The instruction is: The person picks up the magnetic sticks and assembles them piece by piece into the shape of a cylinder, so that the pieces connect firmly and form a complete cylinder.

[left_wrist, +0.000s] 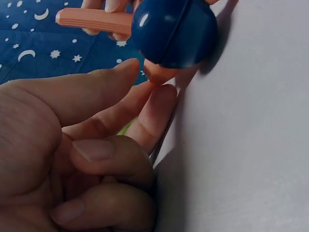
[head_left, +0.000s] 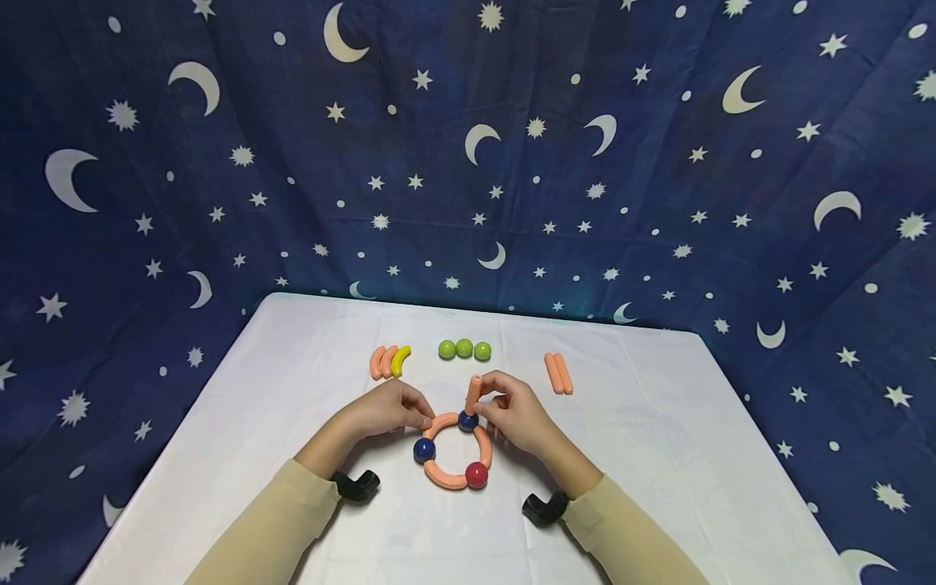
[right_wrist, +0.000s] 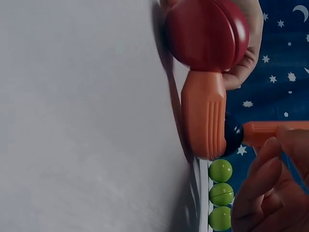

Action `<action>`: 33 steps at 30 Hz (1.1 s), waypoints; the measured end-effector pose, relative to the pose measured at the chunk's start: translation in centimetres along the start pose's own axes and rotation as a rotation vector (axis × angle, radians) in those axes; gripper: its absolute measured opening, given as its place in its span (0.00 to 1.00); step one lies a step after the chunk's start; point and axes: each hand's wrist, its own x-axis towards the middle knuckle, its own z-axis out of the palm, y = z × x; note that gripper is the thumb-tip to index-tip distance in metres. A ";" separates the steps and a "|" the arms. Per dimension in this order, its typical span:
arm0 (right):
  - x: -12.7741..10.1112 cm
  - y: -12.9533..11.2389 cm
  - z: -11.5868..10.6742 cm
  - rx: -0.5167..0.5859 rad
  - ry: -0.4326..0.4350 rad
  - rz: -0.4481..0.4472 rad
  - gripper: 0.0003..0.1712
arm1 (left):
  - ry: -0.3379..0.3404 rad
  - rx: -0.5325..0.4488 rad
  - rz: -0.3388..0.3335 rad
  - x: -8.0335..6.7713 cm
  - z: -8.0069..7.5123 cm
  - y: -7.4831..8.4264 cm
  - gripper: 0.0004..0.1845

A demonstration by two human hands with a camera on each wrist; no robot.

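A ring of curved orange rods (head_left: 446,480) joined by two blue balls (head_left: 424,450) and one red ball (head_left: 477,474) lies on the white table (head_left: 629,455). My right hand (head_left: 517,413) pinches a straight orange rod (head_left: 474,393) that stands up from the far blue ball (head_left: 468,421). In the right wrist view the lower end of that rod (right_wrist: 260,131) meets the blue ball (right_wrist: 234,135). At the ring's far left, my left hand (head_left: 387,408) holds a curved rod (left_wrist: 159,72) between thumb and fingertips, close beside a blue ball (left_wrist: 176,31).
Beyond the ring sit three green balls (head_left: 464,348) in a row. Two curved orange rods (head_left: 383,362) and a yellow one (head_left: 400,361) lie at back left. At back right are two straight orange rods (head_left: 559,374). A starry blue cloth (head_left: 468,162) hangs behind the table.
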 end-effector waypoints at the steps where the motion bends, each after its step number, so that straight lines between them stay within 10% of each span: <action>1: 0.1 0.0 0.0 -0.003 -0.009 -0.008 0.15 | 0.007 0.001 0.005 0.1 0.1 0.0 0.06; 9: 0.3 0.4 -0.5 -0.008 -0.051 -0.042 0.17 | 0.066 0.030 0.087 1.1 1.0 1.0 0.11; 33: 0.1 0.6 -2.5 -0.051 0.034 -0.081 0.18 | -0.108 0.021 0.145 4.4 1.9 3.1 0.13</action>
